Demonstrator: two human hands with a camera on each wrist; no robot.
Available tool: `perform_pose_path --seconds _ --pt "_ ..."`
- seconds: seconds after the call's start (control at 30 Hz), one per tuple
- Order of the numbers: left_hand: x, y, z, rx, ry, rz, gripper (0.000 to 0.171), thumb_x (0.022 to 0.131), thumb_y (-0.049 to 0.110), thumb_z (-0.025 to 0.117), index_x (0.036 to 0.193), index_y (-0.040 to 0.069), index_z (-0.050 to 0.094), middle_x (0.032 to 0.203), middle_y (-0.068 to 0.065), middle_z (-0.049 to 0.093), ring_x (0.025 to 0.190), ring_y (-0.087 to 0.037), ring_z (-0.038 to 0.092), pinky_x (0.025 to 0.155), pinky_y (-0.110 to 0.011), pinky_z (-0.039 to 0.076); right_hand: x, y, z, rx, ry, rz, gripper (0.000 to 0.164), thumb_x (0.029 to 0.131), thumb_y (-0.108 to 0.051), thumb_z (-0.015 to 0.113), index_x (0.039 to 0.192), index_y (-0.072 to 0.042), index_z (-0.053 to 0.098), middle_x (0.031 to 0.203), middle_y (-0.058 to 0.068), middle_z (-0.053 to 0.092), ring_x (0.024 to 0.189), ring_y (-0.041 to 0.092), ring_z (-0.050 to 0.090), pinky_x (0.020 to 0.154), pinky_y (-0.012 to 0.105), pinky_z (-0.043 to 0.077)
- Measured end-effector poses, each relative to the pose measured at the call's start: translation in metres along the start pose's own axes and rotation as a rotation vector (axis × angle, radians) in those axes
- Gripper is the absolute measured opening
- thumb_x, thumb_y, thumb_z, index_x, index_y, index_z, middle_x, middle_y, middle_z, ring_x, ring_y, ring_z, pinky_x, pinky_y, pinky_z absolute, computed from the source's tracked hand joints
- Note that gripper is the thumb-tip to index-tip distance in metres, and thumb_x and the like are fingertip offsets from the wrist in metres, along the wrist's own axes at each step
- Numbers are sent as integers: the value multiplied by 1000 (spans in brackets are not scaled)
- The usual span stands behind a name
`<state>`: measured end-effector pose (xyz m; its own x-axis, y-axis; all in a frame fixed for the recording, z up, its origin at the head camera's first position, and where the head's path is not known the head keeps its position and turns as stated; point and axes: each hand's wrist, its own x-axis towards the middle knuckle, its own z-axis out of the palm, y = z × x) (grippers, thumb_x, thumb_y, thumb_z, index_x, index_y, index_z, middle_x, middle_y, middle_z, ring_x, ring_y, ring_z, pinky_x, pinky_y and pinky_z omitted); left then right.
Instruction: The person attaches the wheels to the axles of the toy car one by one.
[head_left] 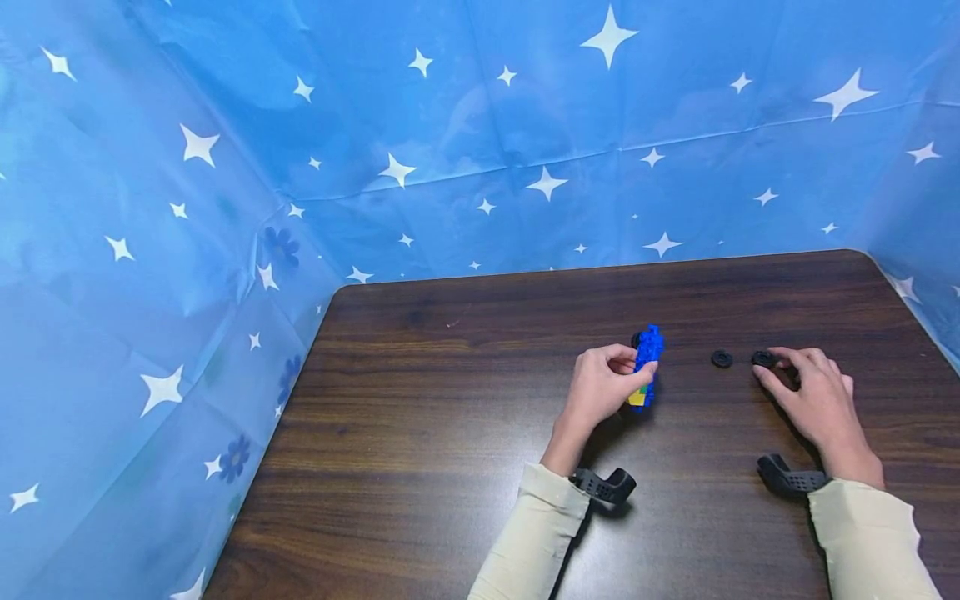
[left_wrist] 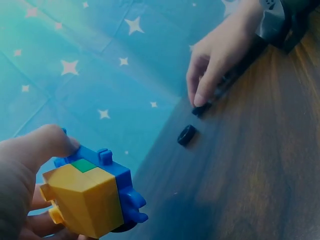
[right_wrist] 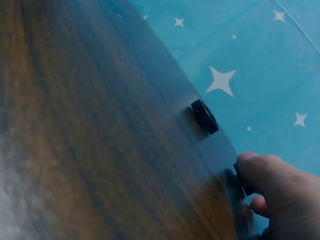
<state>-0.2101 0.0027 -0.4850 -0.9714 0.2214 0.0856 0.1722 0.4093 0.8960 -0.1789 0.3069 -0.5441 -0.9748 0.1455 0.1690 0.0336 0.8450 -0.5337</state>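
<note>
My left hand (head_left: 603,383) grips a toy vehicle (head_left: 648,358) with a blue base and a yellow and green body, tilted on its side above the table. One black wheel (head_left: 636,340) shows on its far end in the head view. In the left wrist view the yellow block (left_wrist: 90,200) faces the camera, with blue axle clips along the base. Over to the right, my right hand (head_left: 817,392) pinches a black toy wheel (head_left: 763,358) between thumb and fingers, close over the table. A second loose wheel (head_left: 722,358) lies flat just left of it.
The dark wooden table (head_left: 420,433) has rounded back corners. Blue star-patterned cloth (head_left: 465,125) stands behind it and along its sides. A black wrist mount (head_left: 606,486) sits on the left wrist and another mount (head_left: 791,477) on the right.
</note>
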Motion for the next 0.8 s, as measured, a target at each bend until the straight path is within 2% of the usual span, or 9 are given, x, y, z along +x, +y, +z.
perform_pose_path --seconds 0.13,0.33,0.6,0.8 --pt "0 -1 -2 -5 -22 -35 33 89 33 82 105 5 79 94 -6 80 74 5 63 68 -13 53 1 0 -1 7 2 2 59 106 -45 55 140 4 56 121 28 54 105 45 49 79 53 26" --pt "0 -4 -4 -14 -56 -46 34 90 33 82 107 3 79 97 -6 80 76 5 63 70 -13 54 2 -2 -2 12 12 12 58 106 -44 56 136 5 57 117 28 55 106 46 50 80 53 26" --pt "-1 -2 -6 -25 -31 -91 35 87 33 84 102 2 79 92 -5 80 71 4 63 66 -13 53 2 -1 0 3 26 1 52 105 -40 61 131 4 61 115 28 56 104 45 50 81 55 27" --pt "-1 -3 -6 -11 -30 -111 35 88 33 84 103 2 79 92 -5 80 70 4 62 65 -13 53 1 -3 1 -3 56 -9 45 103 -35 65 126 3 64 111 26 58 100 42 52 77 51 27"
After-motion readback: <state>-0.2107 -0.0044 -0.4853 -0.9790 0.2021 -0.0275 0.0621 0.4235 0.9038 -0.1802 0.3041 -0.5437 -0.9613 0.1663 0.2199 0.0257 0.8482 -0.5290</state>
